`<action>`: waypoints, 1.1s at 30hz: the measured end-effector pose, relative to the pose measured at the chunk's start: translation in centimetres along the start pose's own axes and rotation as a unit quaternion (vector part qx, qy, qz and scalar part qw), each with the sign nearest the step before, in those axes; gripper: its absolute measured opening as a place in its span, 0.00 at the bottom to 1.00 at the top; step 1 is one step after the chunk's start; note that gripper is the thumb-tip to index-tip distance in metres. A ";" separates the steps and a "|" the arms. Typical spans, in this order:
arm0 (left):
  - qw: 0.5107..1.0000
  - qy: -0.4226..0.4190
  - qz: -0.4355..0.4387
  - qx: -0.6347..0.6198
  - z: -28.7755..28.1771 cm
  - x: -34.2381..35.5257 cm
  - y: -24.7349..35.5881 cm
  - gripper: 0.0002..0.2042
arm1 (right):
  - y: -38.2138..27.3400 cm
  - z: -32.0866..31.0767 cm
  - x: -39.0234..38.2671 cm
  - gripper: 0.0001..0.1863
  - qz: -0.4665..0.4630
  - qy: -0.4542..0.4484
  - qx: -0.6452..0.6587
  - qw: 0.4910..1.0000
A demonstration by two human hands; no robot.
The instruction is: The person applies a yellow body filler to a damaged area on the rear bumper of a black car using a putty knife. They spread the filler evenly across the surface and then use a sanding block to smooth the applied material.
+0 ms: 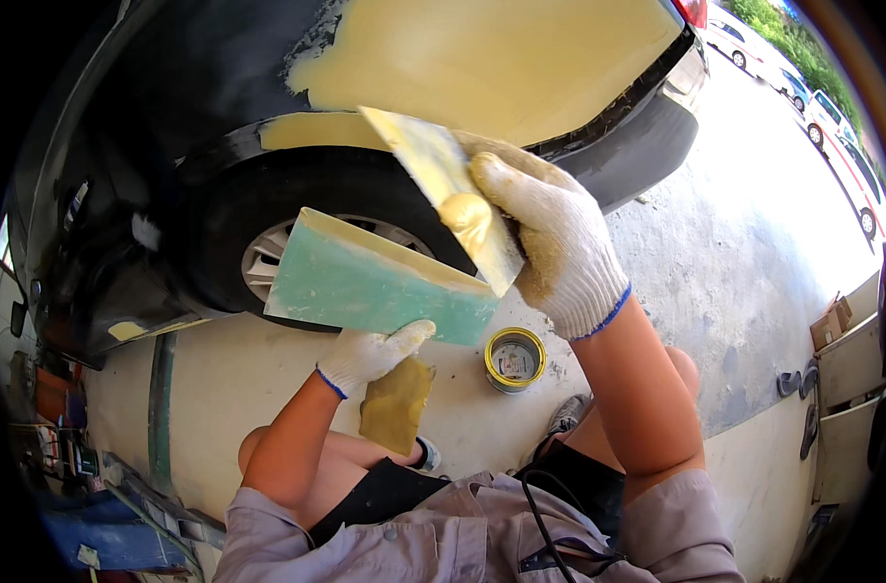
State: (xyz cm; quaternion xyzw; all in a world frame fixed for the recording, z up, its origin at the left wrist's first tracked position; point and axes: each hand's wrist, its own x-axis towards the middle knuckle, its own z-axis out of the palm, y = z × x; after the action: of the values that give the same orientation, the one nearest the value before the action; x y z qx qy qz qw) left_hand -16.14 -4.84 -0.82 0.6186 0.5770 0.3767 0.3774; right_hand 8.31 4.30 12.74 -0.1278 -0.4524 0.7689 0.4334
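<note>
The left hand (360, 358), gloved in white knit, grips the near edge of a flat, rectangular green board (370, 291) at its twelve o'clock, a strip of creamy paste (399, 257) along the far edge; the right hand (560, 233), gloved alike and crusted tan, clamps a thin, smeared spreader (425, 167) at its nine o'clock, bearing a glossy yellow dollop (465, 216); a round, yellow-rimmed tin (516, 332) stands at the left hand's three o'clock
</note>
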 end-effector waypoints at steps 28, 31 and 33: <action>0.997 0.002 0.017 0.073 1.2 0.7 -5.9 0.20 | 6.4 -6.5 -3.1 0.15 -0.095 0.296 0.110 0.944; 1.000 0.008 -0.010 -0.007 0.1 1.0 -4.2 0.17 | 11.9 -12.2 -4.8 0.10 -0.004 0.349 0.159 0.924; 0.997 -0.007 -0.047 -0.062 0.1 1.0 -3.9 0.16 | 15.0 -13.6 -5.4 0.10 0.037 0.399 0.179 0.899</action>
State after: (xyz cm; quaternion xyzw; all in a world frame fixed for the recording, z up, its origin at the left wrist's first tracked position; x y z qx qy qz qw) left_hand -17.67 -3.70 -4.31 0.5688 0.5782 0.3893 0.4365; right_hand 11.19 4.81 -7.98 -0.3602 -0.0911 0.7371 0.5645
